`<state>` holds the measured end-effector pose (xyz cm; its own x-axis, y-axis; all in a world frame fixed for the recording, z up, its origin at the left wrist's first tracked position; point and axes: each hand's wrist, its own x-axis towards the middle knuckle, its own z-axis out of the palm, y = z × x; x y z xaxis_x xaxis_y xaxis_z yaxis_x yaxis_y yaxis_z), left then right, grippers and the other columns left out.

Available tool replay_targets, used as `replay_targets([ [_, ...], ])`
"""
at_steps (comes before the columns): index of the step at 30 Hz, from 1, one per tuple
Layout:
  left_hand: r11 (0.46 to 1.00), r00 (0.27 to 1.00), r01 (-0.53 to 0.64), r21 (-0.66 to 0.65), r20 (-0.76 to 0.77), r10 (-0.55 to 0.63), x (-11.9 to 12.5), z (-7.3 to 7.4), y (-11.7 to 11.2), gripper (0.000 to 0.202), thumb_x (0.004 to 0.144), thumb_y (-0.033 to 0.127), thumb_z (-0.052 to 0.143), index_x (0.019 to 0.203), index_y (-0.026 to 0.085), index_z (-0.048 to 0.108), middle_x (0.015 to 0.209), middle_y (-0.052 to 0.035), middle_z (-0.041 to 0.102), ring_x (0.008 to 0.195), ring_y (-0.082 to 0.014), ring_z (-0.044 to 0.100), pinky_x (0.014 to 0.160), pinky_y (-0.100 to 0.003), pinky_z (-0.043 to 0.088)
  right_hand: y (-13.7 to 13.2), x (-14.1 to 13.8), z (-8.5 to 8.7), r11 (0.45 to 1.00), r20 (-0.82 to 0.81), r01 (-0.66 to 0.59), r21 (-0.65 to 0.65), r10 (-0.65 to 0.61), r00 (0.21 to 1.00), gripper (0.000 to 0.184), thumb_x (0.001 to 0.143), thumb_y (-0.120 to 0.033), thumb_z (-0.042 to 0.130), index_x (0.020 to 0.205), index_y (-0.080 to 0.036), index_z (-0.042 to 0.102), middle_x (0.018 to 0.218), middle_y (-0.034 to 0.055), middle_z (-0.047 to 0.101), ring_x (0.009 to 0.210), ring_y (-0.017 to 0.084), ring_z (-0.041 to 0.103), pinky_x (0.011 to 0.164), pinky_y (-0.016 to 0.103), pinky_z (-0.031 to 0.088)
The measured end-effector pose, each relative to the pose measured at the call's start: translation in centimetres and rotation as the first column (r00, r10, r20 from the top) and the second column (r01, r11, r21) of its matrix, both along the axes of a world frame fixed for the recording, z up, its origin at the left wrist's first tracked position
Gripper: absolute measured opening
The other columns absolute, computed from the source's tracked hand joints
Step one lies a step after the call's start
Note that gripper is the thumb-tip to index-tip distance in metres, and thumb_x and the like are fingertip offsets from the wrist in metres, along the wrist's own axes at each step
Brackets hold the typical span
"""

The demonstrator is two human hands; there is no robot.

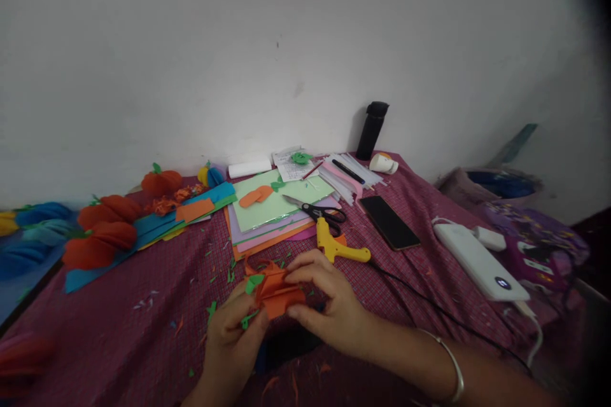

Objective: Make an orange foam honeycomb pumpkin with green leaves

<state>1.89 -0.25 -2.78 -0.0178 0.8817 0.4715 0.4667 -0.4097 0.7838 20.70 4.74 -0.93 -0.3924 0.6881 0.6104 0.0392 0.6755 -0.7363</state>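
Note:
Between my two hands is an orange paper pumpkin (277,299) with a bit of green paper (254,283) at its left end. My left hand (233,327) is closed on its left side, thumb below and fingers partly hidden behind it. The fingers and thumb of my right hand (329,302) pinch its right edge. Just beyond my right hand lies a yellow glue gun (338,247), with black-handled scissors (319,210) behind it. Green and orange paper scraps (231,270) are scattered around my hands.
Coloured paper sheets (258,229) lie ahead, with glue sticks (341,184) behind. Finished paper pumpkins (102,245) crowd the left. On the right are a phone (389,222), a white power bank (480,261) and the glue gun's black cable (429,299). A black bottle (372,130) stands by the wall.

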Motion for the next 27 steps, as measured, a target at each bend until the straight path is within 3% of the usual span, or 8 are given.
replay_targets([
  [5,0.999,0.999,0.019,-0.036,0.050,-0.017,0.1,0.0,0.1,0.022,0.080,0.013,0.058,0.084,0.024,0.076,0.081,-0.0010,0.073,0.066,-0.0165,0.064,0.061,-0.026,0.054,-0.3,0.2,0.2,0.996,0.065,0.028,0.085,-0.033,0.997,0.038,0.077,-0.017,0.073,0.112,-0.023,0.060,0.109,0.0063,0.059,0.102,0.020,0.059,0.087,0.037,0.050],
  [14,0.991,0.982,0.041,-0.125,0.188,-0.017,0.2,-0.2,-0.1,0.031,0.081,0.017,0.064,0.107,0.028,0.076,0.104,-0.0044,0.075,0.086,-0.0205,0.070,0.074,-0.030,0.058,-0.5,0.3,0.5,0.969,0.153,0.042,0.244,-0.081,0.985,0.024,0.082,-0.019,0.070,0.105,-0.020,0.063,0.112,0.0079,0.058,0.101,0.019,0.058,0.082,0.034,0.051],
  [27,0.997,0.988,-0.065,0.032,0.144,0.059,0.3,0.8,-0.4,0.025,0.078,0.016,0.066,0.096,0.028,0.078,0.085,-0.0018,0.075,0.070,-0.0172,0.067,0.064,-0.027,0.059,-1.3,0.9,0.7,0.935,0.247,0.025,0.353,-0.119,0.962,0.024,0.086,-0.017,0.063,0.109,-0.020,0.060,0.120,0.0095,0.056,0.106,0.021,0.056,0.086,0.037,0.048],
])
